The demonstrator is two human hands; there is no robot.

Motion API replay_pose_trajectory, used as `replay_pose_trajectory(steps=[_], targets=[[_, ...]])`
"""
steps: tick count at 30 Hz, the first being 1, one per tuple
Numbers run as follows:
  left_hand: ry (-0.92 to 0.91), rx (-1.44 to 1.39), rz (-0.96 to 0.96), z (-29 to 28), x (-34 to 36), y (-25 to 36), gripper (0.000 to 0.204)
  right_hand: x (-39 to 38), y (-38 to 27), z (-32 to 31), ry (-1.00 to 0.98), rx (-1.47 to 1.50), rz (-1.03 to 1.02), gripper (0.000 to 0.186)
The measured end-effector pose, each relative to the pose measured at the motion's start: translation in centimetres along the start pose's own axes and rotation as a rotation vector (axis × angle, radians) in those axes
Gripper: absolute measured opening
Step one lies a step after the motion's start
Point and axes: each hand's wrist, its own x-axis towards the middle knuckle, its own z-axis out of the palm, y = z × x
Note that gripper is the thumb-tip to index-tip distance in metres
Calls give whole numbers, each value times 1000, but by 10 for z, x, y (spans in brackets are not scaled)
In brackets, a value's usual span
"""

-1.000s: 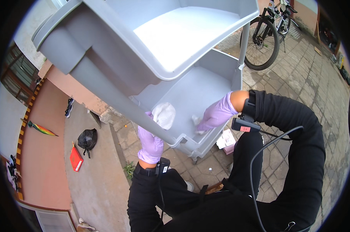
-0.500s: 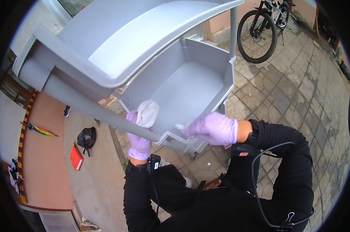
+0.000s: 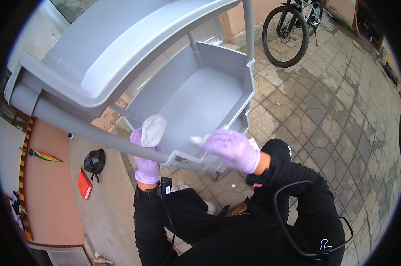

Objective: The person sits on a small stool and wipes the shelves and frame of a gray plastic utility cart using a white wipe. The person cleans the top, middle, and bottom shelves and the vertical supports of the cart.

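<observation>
A grey plastic tiered cart (image 3: 249,91) stands before me, its upper tray (image 3: 134,48) above an open lower tray (image 3: 200,95). My left hand (image 3: 146,166), in a lilac glove, is at the near round post (image 3: 89,126), close to the lower tray's front corner. Closed in it is a crumpled white cloth (image 3: 154,130), bulging above the post. Over the lower tray's near edge, my right hand (image 3: 233,150) wears the same kind of glove. Its fingers pinch a small white piece (image 3: 197,140), smeared by motion, that looks like cloth.
A bicycle (image 3: 285,37) is parked on the stone paving (image 3: 315,128) at the far right. To the left lie a black plastic bag (image 3: 94,162), a red object (image 3: 83,185) and a rainbow-coloured umbrella (image 3: 45,155). Black cables (image 3: 280,208) run along my arms.
The whole scene has shifted left and slightly up in view. My right hand has turned, with its wrist lower and its fingers pointing more up-left. My left hand stays at the post with the cloth.
</observation>
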Motion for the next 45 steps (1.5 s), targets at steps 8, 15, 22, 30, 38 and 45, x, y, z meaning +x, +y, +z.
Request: replay_pose_trajectory(steps=[8, 15, 22, 30, 38, 45], targets=[[23, -30, 45, 3, -2, 0, 56, 16, 65, -64, 93, -252, 186, 40], [94, -23, -147, 8, 2, 12, 48, 8, -31, 20, 56, 76, -23, 35], [18, 23, 26, 2, 3, 6, 47, 32, 66, -45, -369, -284, 263, 12], [29, 50, 54, -1, 7, 13, 46, 39, 19, -29, -495, -119, 128, 20], [23, 25, 7, -3, 5, 15, 39, 44, 71, -76, -439, -242, 351, 24], [-7, 211, 248, -7, 8, 2, 40, -2, 5, -21, 94, -159, 170, 43]])
